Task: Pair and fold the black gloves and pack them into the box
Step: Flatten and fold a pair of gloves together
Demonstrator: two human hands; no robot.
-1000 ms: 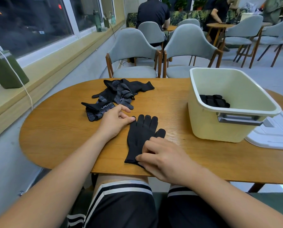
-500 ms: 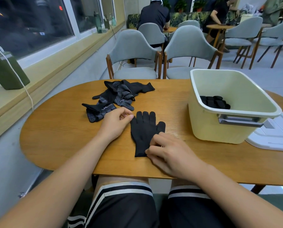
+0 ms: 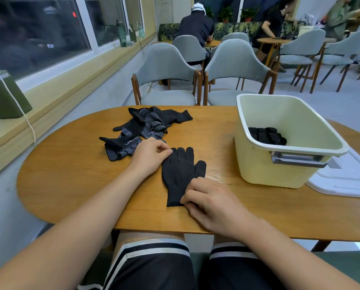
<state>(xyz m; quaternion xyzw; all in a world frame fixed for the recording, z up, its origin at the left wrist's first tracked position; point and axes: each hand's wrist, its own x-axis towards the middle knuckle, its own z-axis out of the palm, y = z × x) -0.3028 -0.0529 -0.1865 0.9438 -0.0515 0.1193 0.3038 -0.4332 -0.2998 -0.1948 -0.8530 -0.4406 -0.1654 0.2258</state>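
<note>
Head view: the black glove (image 3: 181,174) lies flat on the worktop (image 3: 70,174), left of the box (image 3: 256,164). I cannot tell if a second glove lies beneath it. The left hand (image 3: 149,158) has its grip pinched on a glove fingertip. The right hand (image 3: 210,199) has its grip clamped on the cuff, partly hiding it. Folded gloves (image 3: 267,136) sit inside the box.
</note>
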